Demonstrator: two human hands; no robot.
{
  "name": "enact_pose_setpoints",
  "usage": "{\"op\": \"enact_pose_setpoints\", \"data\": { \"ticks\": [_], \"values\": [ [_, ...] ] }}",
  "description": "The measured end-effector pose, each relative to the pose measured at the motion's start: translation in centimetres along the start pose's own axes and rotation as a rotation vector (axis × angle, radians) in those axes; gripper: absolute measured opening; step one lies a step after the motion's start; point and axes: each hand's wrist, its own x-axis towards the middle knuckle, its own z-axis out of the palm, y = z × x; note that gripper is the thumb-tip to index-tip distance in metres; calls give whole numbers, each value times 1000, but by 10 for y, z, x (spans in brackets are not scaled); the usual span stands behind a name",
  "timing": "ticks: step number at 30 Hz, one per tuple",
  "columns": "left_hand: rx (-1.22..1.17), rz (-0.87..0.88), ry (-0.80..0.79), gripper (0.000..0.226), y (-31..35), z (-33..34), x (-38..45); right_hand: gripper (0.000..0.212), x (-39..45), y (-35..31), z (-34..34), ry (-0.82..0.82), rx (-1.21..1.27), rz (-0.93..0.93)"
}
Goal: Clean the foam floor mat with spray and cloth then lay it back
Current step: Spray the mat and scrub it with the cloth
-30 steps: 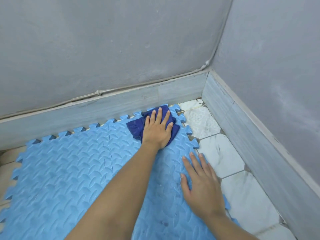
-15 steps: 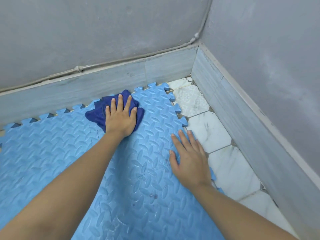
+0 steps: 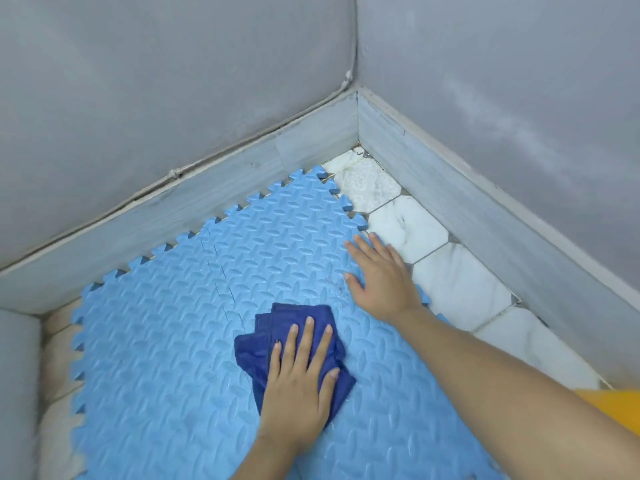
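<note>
Foam mat (image 3: 166, 341) lying in the wall corner: left hand (image 3: 298, 386) pressed flat, fingers spread, on the cloth (image 3: 263, 344) at mid-mat, right hand (image 3: 381, 278) open on the mat's tile-side edge; hard strokes could shift or buckle the mat.

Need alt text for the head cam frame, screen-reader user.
A person's left hand presses a dark blue cloth flat on a light blue interlocking foam mat, while the right hand rests palm-down at the mat's edge beside white floor tiles. Grey walls meet in a corner behind.
</note>
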Motion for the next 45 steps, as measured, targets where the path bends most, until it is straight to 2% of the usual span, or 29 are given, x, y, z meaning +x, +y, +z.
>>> {"op": "enact_pose_setpoints", "data": {
  "ticks": [2,5,9,12,13,16,18,20,23,25,27,31,34,36,39,42,45],
  "values": [
    [1,-68,33,57,5,-2,6,59,-16,4,-3,-42,-4,70],
    [-1,-95,29,59,5,-1,9,55,-83,18,-8,71,-129,193],
    [-21,-155,91,62,3,5,12,56,-200,38,-14,73,-204,218],
    [-72,-160,114,63,19,10,5,60,-231,47,-18,52,-218,206],
    [-62,-98,109,63,31,11,-4,59,-233,47,-17,59,-209,204],
    [-16,231,37,58,71,20,-34,52,-234,47,-17,130,-117,209],
    [-16,312,9,57,81,13,-10,51,-233,49,-16,148,-74,208],
    [-4,277,75,61,80,6,47,51,-228,53,-17,145,-79,179],
    [-80,7,94,61,74,-13,140,52,-225,56,-17,132,-97,150],
    [-104,-116,84,58,79,-16,170,52,-226,58,-16,135,-107,152],
    [-95,-109,96,58,88,-10,161,52,-227,60,-16,138,-103,152],
    [-92,83,141,60,103,13,70,53,-228,59,-16,141,-96,142],
    [-52,223,101,59,114,27,-7,52,-229,61,-15,150,-88,130],
    [-36,260,74,59,112,31,-27,52,-227,61,-15,164,-79,130],
    [-41,192,86,59,105,25,4,52,-226,59,-15,169,-73,139],
    [-92,-8,110,59,106,17,49,52,-227,59,-17,172,-77,144],
    [-115,-80,148,58,117,23,48,52,-228,57,-18,160,-81,147]
  ]
}}
